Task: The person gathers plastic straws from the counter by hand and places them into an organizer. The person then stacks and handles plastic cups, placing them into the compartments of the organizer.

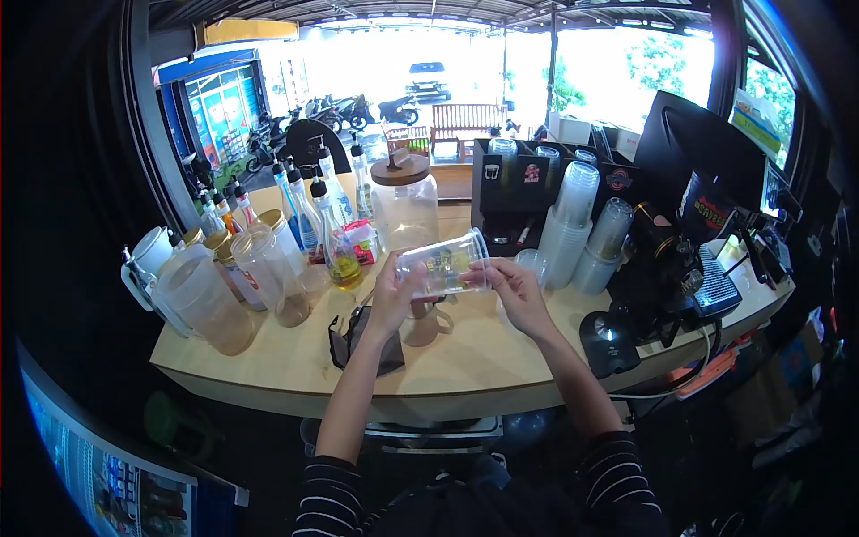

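A clear plastic cup (447,264) with a yellow-green print lies sideways between my hands, above the counter (465,367). My left hand (394,291) is closed round its base end. At the rim end, my right hand (517,291) grips the cup's edge with the thumb and fingers. A tall glass jar with a wooden lid (403,210) stands just behind the cup. Below my left hand a dark cloth (367,340) rests on the counter. Stacks of clear cups (565,228) rise to the right of my right hand.
Pump syrup bottles (338,251), a clear pitcher (204,304) and several jars (273,268) crowd the counter's left side. A black cup organizer (519,183) stands at the back. On the right are a coffee grinder (702,215) and a black device (611,340) near the front edge.
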Demonstrator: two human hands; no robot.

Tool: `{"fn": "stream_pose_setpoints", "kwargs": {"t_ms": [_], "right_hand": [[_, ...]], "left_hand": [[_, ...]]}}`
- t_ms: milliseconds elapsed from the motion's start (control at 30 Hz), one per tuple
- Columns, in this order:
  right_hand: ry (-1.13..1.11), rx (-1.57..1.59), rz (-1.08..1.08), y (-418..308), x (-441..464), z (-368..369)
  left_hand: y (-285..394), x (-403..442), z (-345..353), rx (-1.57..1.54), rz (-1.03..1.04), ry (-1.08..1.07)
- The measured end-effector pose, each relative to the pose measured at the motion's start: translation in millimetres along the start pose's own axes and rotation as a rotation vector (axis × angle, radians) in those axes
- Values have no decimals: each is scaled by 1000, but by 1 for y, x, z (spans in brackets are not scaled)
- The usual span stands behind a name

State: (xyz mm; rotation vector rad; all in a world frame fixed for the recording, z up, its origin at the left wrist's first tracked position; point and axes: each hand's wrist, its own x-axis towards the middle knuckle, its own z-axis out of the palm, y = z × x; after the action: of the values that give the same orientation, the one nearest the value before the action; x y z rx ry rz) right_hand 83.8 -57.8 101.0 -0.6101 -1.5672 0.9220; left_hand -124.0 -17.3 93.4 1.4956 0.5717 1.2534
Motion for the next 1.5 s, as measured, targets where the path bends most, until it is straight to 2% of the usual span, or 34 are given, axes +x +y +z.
{"fn": "stream_pose_setpoints", "kwargs": {"t_ms": [33,67,133,167,233,267,333,367,400,433,467,533,733,867,933,1267,1500], "right_hand": [[-5,-87,-38,2,-3,2],[-12,-174,-77,3,-4,3],[1,-170,-60,6,-6,2],[18,-167,-47,7,-7,0],[56,-117,6,5,-6,-6],[96,-66,59,5,-6,-8],[102,-68,18,7,-8,-11],[105,-69,-23,8,-9,-13],[109,-71,-21,5,-11,-15],[133,-1,102,0,-13,-15],[156,69,223,-4,-13,-16],[159,106,228,-6,-13,-17],[147,53,122,-3,-20,-16],[139,8,50,-1,-22,-20],[148,9,54,-2,-24,-21],[144,-1,66,-15,-28,-23],[143,-15,84,-16,-24,-24]], "left_hand": [[5,0,-1,-88,-171,43],[6,2,-3,-91,-174,47],[8,5,-8,-144,-420,-32],[-1,5,-6,-146,-419,-30],[-17,4,6,100,93,188],[-15,0,12,100,92,185],[-7,-8,23,71,404,79],[-9,-7,20,70,403,74],[-13,-6,13,67,286,14],[-14,-5,9,65,168,-45],[-16,-5,9,64,167,-44],[-18,-5,9,71,110,-13],[-27,1,16,97,274,76],[-24,-1,20,49,136,82],[-26,1,22,30,249,33],[-30,7,25,-45,257,-46],[-31,13,28,-44,260,-3]]}}
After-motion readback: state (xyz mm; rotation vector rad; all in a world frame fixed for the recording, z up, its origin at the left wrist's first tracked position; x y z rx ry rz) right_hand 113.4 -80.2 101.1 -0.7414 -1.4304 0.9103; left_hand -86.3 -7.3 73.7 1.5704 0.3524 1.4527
